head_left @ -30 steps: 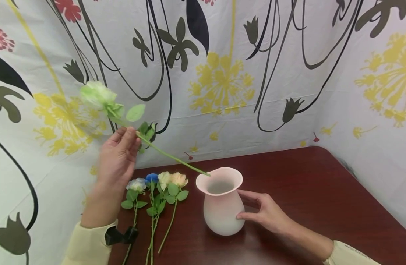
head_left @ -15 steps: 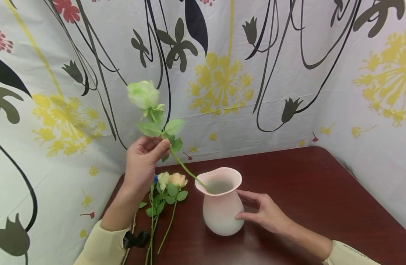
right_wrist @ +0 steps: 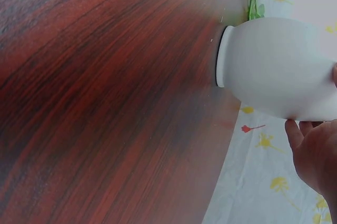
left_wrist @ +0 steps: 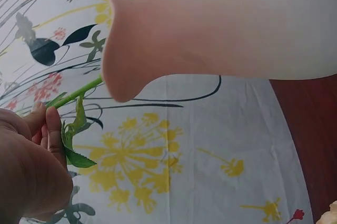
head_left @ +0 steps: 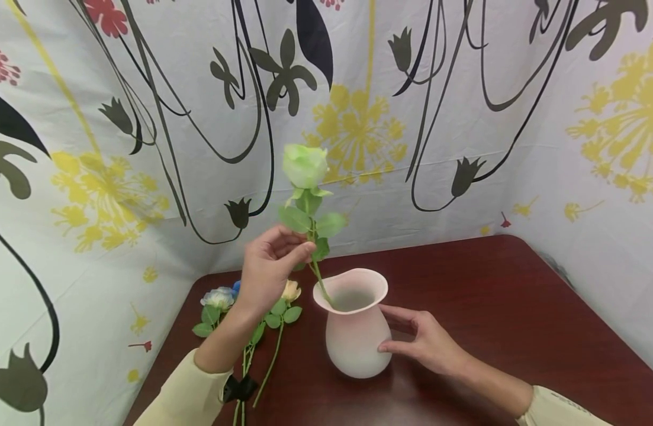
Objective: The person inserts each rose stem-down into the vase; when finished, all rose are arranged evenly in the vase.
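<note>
On the left of the red-brown table, a pale blue rose lies partly behind the arm, a deep blue rose peeping out beside it. And here's the left hand, thumb and fingers pinching the stem of the green rose just below its leaves! The bloom stands above the hand, nearly upright, the stem's lower end dipping inside the left of the vase's mouth. Behind the wrist, a peach rose shows. Next, the vase, upright on the table. On its right, the right hand holds it, spread wide, thumb on the near side and fingers on the far side.

What a swing from half a second ago: the left hand has moved right, and the rose, tilted left then, has straightened up. Vase and right hand? Hardly a budge.
</note>
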Motion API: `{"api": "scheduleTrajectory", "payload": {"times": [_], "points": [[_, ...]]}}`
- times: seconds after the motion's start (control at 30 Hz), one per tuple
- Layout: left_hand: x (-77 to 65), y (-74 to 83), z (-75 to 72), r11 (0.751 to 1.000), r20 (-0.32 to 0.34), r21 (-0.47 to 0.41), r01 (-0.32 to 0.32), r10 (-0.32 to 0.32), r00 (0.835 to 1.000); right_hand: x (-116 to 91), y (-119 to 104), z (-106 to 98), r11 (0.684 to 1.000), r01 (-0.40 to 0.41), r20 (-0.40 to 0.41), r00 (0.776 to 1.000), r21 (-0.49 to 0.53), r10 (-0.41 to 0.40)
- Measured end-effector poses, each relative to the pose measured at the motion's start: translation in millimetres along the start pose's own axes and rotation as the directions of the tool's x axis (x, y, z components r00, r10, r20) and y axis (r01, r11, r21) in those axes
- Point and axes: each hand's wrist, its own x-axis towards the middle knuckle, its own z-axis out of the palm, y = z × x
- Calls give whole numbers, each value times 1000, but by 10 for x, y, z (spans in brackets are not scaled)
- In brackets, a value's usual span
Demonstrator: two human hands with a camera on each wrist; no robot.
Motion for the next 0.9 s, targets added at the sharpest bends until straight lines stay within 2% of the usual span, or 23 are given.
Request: {"api": "scheduleTrajectory", "payload": {"times": [0.17, 0.37, 0.67, 0.77, 0.9], "points": [[-23, -61, 102, 1000, 52, 14, 8, -9, 999, 0, -3, 1, 1000, -16, -1, 1000, -15, 16], [-72, -111, 199, 998, 120, 63, -17, 9, 993, 4, -4, 2, 1000, -18, 5, 1000, -7, 18], [-146, -171, 303, 988, 167, 151, -41, 16, 986, 2, -9, -3, 1000, -19, 18, 1000, -15, 20], [-180, -198, 317, 968, 213, 223, -114, 66, 975, -2, -13, -10, 1000, -21, 18, 1000, -15, 22], [-224, -222, 295, 899, 259, 340, -277, 194, 946, -13, -19, -23, 997, -62, 16, 998, -39, 63]]}}
